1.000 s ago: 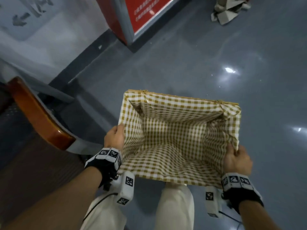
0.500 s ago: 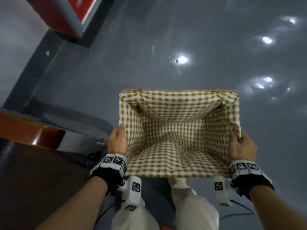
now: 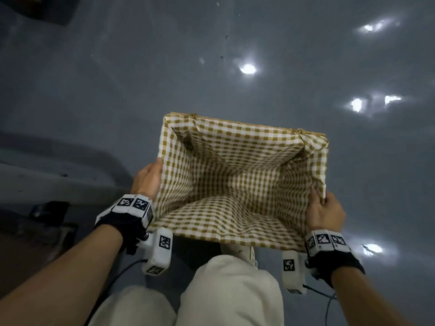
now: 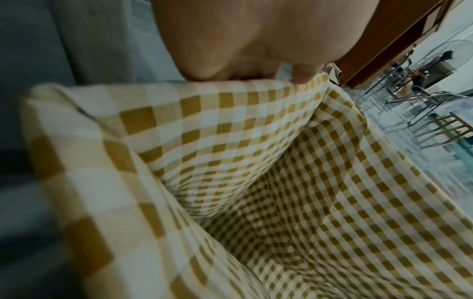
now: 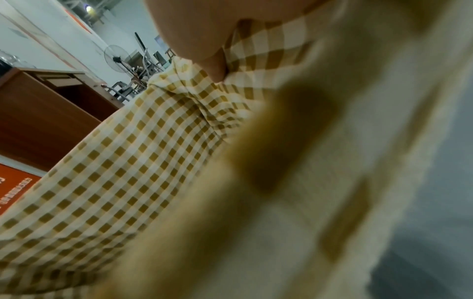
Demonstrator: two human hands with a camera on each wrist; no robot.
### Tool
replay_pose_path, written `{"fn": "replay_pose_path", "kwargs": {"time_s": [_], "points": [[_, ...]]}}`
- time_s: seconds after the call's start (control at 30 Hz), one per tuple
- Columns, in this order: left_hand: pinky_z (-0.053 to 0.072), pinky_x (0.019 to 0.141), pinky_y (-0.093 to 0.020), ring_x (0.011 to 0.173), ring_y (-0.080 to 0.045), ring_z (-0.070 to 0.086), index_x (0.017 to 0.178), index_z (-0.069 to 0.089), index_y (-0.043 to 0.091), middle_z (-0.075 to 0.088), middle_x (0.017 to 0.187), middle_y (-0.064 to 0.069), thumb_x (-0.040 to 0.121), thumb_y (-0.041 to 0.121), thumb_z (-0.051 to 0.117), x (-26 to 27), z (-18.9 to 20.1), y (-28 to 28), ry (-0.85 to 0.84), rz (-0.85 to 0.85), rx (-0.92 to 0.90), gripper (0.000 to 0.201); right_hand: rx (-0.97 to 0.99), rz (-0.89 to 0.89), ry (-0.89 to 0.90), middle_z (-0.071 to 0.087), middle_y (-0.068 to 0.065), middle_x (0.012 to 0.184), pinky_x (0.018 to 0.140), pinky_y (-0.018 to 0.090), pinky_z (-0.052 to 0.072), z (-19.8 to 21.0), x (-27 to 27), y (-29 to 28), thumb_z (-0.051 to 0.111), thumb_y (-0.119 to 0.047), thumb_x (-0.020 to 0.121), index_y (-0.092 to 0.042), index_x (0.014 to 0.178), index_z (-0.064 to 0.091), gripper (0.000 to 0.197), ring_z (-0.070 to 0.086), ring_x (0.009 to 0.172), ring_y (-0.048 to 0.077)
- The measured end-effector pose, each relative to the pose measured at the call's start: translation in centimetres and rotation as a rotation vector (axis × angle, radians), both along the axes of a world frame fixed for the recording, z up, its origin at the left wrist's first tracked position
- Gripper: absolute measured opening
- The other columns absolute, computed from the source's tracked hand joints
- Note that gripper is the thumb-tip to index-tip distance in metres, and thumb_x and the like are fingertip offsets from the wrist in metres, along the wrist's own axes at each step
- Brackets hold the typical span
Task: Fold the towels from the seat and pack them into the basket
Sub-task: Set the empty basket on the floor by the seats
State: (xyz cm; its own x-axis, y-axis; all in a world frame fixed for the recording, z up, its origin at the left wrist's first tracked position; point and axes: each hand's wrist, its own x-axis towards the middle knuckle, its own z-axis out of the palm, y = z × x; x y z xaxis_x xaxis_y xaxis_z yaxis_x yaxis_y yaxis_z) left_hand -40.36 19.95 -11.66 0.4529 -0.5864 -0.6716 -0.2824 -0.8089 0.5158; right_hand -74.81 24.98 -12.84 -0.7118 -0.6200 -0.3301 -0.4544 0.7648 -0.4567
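- The basket (image 3: 242, 140), lined in yellow-and-white checked cloth, is sitting in the middle of the head view, held above the grey floor (image 3: 117, 78) between both hands.
- The left hand (image 3: 148, 180) is gripping the basket's left rim, at centre left of the head view; its thumb is lying over the edge on the cloth and the fingers are going down the outer side, out of sight.
- In the left wrist view, the left hand (image 4: 243, 40) is filling the top centre, with one fingertip (image 4: 303, 75) pressing the folded lining over the rim of the basket (image 4: 230, 131).
- The right hand (image 3: 326, 212) is clamping the right rim near its closer corner, at lower right of the head view, with the thumb inside bunching the cloth and the fingers curling over the edge.
- In the right wrist view, the right hand (image 5: 199, 30) is showing at the top, a thumb tip pinching the lining of the basket (image 5: 128, 161); the nearest cloth is blurring out.
- The inside of the basket is showing only checked lining, with creases at the far corners.
- No towels are showing in any view.
- The person's pale trousers (image 3: 230, 290) are showing at the bottom centre of the head view, below the basket.
- Bright light reflections (image 3: 247, 68) are glinting off the floor in the upper right.
- A brown wooden cabinet (image 5: 51, 113) is standing at left in the right wrist view, with a fan (image 5: 116, 58) behind it.
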Motion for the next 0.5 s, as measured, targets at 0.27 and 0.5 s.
{"fn": "replay_pose_path", "kwargs": {"time_s": [0.27, 0.5], "points": [[0.034, 0.09, -0.032, 0.112, -0.028, 0.051, 0.119, 0.059, 0.019, 0.059, 0.122, -0.006, 0.096, 0.052, 0.029, 0.7, -5.5, 2.5, -0.026, -0.078, -0.136, 0.051, -0.066, 0.008, 0.028, 0.062, 0.023, 0.091, 0.071, 0.033, 0.036, -4.5, 0.2, 3.0, 0.05, -0.033, 0.095, -0.002, 0.093, 0.061, 0.033, 0.055, 0.086, 0.035], [0.029, 0.077, -0.031, 0.083, -0.021, 0.044, 0.089, 0.05, 0.016, 0.048, 0.092, -0.003, 0.098, 0.048, 0.025, 1.2, -5.5, 4.0, -0.109, -0.139, -0.204, 0.042, -0.022, 0.058, 0.065, 0.062, 0.023, 0.105, 0.077, 0.04, 0.04, -4.9, 0.8, 4.3, 0.044, -0.036, 0.097, -0.003, 0.105, 0.059, 0.037, 0.055, 0.098, 0.04]]}}
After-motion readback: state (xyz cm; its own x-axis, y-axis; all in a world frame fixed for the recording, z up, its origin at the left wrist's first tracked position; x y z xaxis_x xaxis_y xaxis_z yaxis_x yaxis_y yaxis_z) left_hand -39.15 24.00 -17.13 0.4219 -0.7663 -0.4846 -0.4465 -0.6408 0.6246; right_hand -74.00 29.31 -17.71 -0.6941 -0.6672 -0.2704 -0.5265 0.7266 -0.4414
